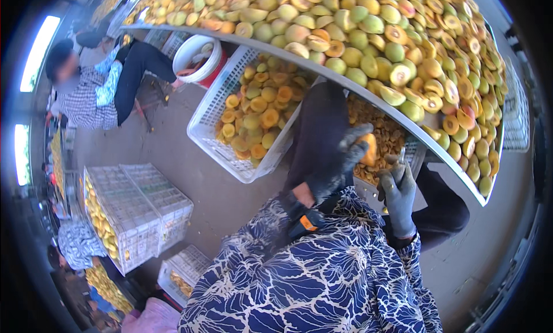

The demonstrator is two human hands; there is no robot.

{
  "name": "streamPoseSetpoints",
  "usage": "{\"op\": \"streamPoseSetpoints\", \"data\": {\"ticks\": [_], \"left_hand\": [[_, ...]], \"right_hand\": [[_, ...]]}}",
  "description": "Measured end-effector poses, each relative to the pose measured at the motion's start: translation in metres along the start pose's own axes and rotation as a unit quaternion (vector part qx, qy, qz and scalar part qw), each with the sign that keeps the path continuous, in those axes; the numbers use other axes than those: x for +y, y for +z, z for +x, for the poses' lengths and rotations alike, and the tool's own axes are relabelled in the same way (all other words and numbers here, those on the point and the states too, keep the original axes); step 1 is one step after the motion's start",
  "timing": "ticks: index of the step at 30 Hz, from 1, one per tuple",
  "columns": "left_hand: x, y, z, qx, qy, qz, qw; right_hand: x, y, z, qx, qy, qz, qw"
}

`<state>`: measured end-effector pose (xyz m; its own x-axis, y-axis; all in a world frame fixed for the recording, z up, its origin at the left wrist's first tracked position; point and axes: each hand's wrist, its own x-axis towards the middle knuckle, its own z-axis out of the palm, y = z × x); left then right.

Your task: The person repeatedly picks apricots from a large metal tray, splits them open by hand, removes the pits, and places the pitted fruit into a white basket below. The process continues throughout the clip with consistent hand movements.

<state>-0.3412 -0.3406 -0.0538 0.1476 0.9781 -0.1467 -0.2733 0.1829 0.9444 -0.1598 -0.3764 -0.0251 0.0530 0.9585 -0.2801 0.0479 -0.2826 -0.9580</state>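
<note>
My left hand (350, 156), in a dark, worn glove, grips an orange piece of stone fruit (368, 150) above my lap. To its right my right hand (399, 186), in a grey glove, is closed on a small tool with a metal tip (402, 155); the tool's kind cannot be told. Below both hands a crate (417, 158) holds many brown-orange fruit scraps or stones (380, 134). Beyond them a metal-edged table (427, 136) bears a large heap of halved and whole yellow-green fruit (371, 24).
A white plastic crate (203, 145) of fruit halves stands left of my leg. Near it are a red and white bucket (198, 80) and a seated person (86, 91). Stacked crates (138, 207) of fruit stand farther left, and a person in pink (151, 318) is behind me.
</note>
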Motion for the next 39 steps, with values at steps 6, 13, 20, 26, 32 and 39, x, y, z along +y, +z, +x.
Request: {"op": "streamPoseSetpoints", "data": {"ticks": [6, 13, 20, 26, 32, 39], "left_hand": [[-0.024, -0.157, -0.032, 0.295, -0.011, 0.102, 0.95], [-0.12, -0.305, -0.103, 0.223, -0.086, 0.548, 0.801], [-0.072, -0.303, -0.076, 0.367, 0.012, 0.455, 0.812], [-0.004, -0.203, 0.004, 0.278, 0.197, 0.44, 0.831], [0.038, 0.015, 0.125, 0.012, 0.362, 0.414, 0.835], [-0.001, 0.205, 0.22, -0.234, 0.489, 0.525, 0.656]], "right_hand": [[0.014, 0.0, 0.007, -0.035, 0.07, -0.095, 0.992], [0.018, 0.013, 0.013, -0.048, 0.118, -0.155, 0.98], [0.03, 0.013, 0.011, -0.047, 0.12, -0.149, 0.98], [0.081, -0.029, 0.002, -0.014, 0.089, -0.202, 0.975], [0.078, -0.063, -0.007, 0.08, 0.07, -0.067, 0.992], [0.079, -0.101, -0.012, 0.177, 0.099, 0.071, 0.977]]}}
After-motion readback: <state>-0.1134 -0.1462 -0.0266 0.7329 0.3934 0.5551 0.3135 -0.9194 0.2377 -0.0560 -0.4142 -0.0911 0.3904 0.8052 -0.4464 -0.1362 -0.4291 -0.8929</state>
